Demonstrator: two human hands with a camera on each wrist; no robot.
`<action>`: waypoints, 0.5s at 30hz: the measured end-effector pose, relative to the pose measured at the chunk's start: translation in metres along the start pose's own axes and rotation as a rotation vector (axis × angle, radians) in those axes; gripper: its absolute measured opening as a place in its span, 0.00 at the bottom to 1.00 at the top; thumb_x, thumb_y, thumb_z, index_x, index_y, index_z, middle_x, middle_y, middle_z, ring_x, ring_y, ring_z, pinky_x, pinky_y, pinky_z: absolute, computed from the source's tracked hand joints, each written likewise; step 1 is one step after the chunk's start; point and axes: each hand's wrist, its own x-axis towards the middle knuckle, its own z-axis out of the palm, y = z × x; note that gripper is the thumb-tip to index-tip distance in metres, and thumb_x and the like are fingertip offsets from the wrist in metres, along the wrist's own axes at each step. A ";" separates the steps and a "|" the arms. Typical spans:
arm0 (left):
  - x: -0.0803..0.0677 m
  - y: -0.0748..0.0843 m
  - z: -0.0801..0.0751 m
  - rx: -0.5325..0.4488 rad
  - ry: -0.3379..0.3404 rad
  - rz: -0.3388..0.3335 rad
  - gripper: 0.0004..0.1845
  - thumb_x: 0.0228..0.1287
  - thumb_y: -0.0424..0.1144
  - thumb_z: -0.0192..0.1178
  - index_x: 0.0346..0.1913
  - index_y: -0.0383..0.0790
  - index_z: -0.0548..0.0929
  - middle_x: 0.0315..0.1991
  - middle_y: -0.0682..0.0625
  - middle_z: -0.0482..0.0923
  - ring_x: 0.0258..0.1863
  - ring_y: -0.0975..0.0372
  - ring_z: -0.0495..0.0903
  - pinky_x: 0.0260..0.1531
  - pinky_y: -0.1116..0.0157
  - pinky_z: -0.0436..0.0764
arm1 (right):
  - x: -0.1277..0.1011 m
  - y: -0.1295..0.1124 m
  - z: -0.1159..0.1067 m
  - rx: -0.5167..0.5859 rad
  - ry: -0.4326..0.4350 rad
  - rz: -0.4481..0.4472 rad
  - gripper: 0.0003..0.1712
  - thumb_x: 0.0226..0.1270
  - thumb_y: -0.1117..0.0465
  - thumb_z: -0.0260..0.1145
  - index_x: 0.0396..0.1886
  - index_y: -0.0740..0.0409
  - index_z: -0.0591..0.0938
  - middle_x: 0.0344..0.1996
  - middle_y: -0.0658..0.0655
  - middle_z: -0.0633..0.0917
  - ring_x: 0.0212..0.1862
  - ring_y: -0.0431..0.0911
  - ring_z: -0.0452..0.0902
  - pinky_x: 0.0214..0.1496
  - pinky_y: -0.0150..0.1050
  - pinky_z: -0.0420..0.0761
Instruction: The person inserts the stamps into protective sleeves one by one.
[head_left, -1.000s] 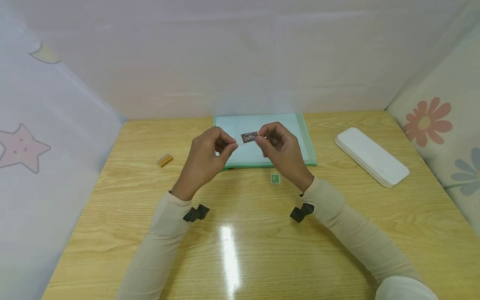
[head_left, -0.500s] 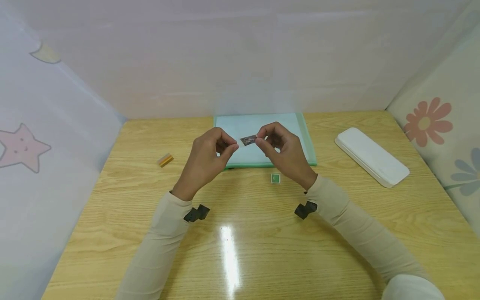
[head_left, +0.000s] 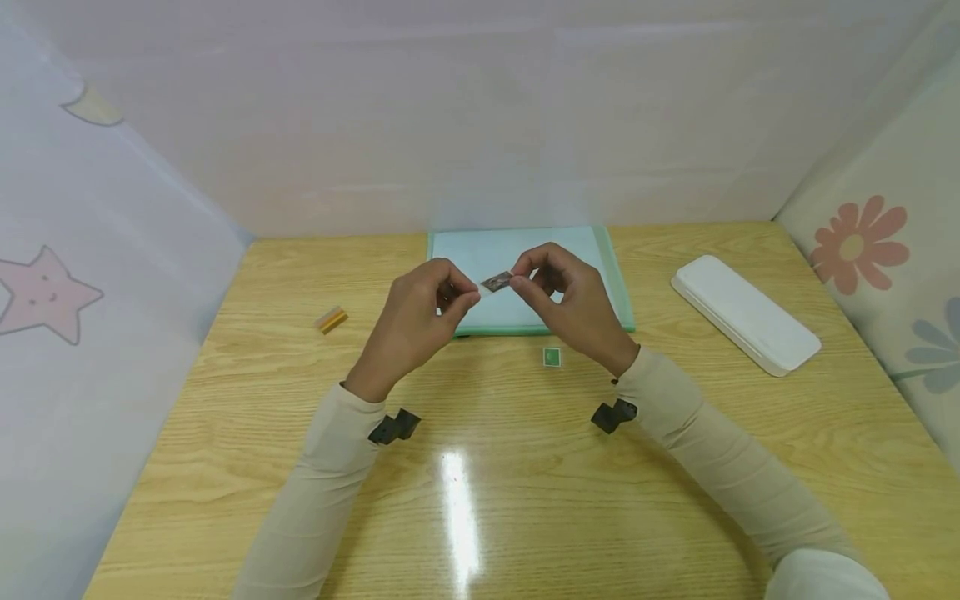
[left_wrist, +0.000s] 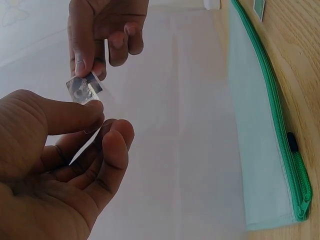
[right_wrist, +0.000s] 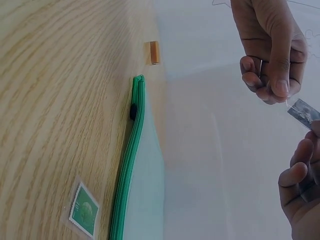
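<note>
- Two hands meet above the bench (head_left: 225, 467): the right hand (head_left: 573, 304) pinches a small dark stamp (head_left: 497, 282), the left hand (head_left: 416, 321) pinches its clear sleeve (left_wrist: 86, 145).
- Featherlight and flimsy, probably easy to crease; best held by the edges.
- Directly below lies a green zip pouch (head_left: 615, 292), with a green stamp (head_left: 551, 357) near it.
- White case (head_left: 742, 312) and orange piece (head_left: 330, 319) sit well apart; nothing blocks the hands.

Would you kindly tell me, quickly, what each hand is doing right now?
Left hand: pinches a clear plastic sleeve.
Right hand: pinches a small dark printed stamp.
</note>
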 end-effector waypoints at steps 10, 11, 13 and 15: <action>0.000 0.000 0.002 0.003 -0.010 -0.005 0.04 0.71 0.37 0.64 0.41 0.42 0.80 0.33 0.55 0.76 0.27 0.64 0.74 0.26 0.64 0.74 | -0.002 0.002 0.003 -0.013 -0.042 0.017 0.07 0.71 0.73 0.64 0.47 0.66 0.80 0.37 0.60 0.81 0.25 0.44 0.71 0.28 0.46 0.71; 0.000 0.000 0.002 0.005 -0.010 -0.007 0.04 0.71 0.37 0.64 0.41 0.42 0.80 0.33 0.55 0.76 0.27 0.64 0.74 0.26 0.64 0.74 | -0.002 0.003 0.003 -0.018 -0.043 0.014 0.08 0.71 0.73 0.64 0.47 0.66 0.80 0.36 0.60 0.81 0.24 0.43 0.71 0.28 0.46 0.71; 0.001 0.000 0.002 0.008 -0.010 -0.012 0.04 0.71 0.37 0.64 0.41 0.43 0.80 0.33 0.55 0.76 0.27 0.64 0.74 0.26 0.64 0.74 | -0.003 0.003 0.002 -0.028 -0.032 0.003 0.08 0.71 0.73 0.64 0.48 0.66 0.80 0.36 0.59 0.81 0.24 0.43 0.72 0.27 0.45 0.71; 0.001 0.000 0.002 0.009 -0.009 -0.015 0.04 0.71 0.37 0.64 0.41 0.42 0.80 0.33 0.55 0.76 0.27 0.64 0.74 0.26 0.64 0.74 | -0.002 0.004 0.002 -0.037 -0.016 -0.014 0.09 0.70 0.73 0.64 0.48 0.67 0.80 0.34 0.59 0.81 0.23 0.43 0.72 0.27 0.44 0.72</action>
